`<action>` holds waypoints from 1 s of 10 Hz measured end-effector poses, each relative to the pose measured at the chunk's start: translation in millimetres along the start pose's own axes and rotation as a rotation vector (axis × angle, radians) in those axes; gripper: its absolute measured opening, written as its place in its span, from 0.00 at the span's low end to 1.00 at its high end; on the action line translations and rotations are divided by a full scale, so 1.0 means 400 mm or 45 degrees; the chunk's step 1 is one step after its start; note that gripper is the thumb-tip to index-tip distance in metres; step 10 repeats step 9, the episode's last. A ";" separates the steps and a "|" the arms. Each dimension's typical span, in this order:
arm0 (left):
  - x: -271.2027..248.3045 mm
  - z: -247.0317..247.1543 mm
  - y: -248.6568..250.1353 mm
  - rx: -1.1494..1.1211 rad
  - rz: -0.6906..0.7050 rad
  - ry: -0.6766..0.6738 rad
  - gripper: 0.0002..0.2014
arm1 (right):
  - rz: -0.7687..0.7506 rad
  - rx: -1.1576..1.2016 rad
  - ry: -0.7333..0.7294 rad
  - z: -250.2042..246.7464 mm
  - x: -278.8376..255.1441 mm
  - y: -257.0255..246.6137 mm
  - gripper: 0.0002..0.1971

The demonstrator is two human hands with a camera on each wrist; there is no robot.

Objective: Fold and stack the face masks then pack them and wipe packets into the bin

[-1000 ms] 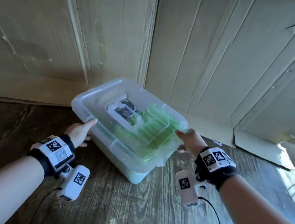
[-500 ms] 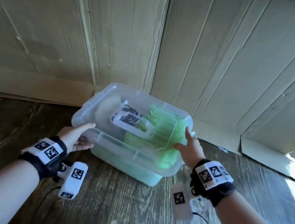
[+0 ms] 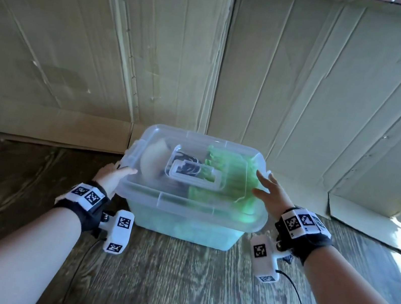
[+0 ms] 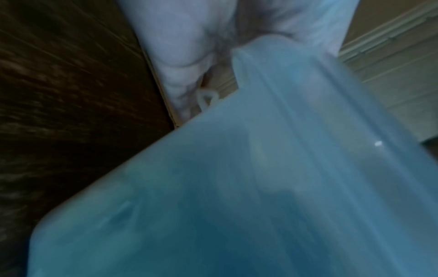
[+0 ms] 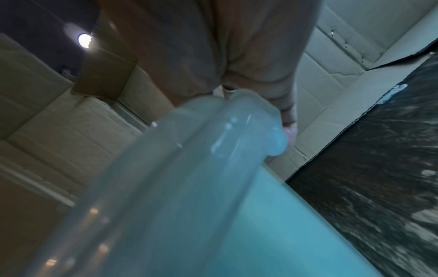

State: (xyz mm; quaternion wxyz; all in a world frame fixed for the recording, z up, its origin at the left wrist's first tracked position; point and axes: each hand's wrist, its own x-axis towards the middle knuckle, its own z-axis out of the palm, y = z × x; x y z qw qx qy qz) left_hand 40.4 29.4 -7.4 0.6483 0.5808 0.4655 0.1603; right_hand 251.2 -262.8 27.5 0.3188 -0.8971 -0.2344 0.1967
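A translucent bin (image 3: 185, 203) with its clear lid (image 3: 237, 148) on stands level on the wooden surface, close to the cardboard wall. Green face masks (image 3: 228, 168) show through the lid on the right, and a pale packet (image 3: 152, 161) on the left. My left hand (image 3: 113, 177) holds the bin's left rim, thumb on the lid corner, fingers (image 4: 175, 46) below the rim (image 4: 260, 56). My right hand (image 3: 267, 192) lies with straight, spread fingers on the lid's right edge. The right wrist view shows those fingers (image 5: 213, 46) past the rim (image 5: 189, 168).
Creased cardboard sheets (image 3: 157, 51) form a wall right behind the bin, and a loose flap (image 3: 357, 220) lies on the surface at the right. The wooden surface (image 3: 172, 280) stretches toward me. Camera cables trail from both wrists.
The bin has swung round from a tilted, corner-on pose to level and square in front of me. My right hand went from its side up onto the lid, fingers spread.
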 end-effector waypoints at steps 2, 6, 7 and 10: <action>-0.019 -0.013 0.015 0.339 0.289 0.049 0.37 | -0.006 -0.021 0.026 0.003 0.016 0.004 0.30; -0.029 -0.022 0.047 0.644 0.410 0.014 0.29 | 0.002 0.025 0.039 0.007 0.018 0.003 0.30; -0.017 -0.031 0.051 0.789 0.435 -0.095 0.27 | 0.008 0.028 0.065 0.016 0.017 0.007 0.29; 0.094 -0.337 -0.142 1.180 -0.027 0.227 0.33 | 0.027 -0.179 0.082 0.013 -0.015 0.001 0.29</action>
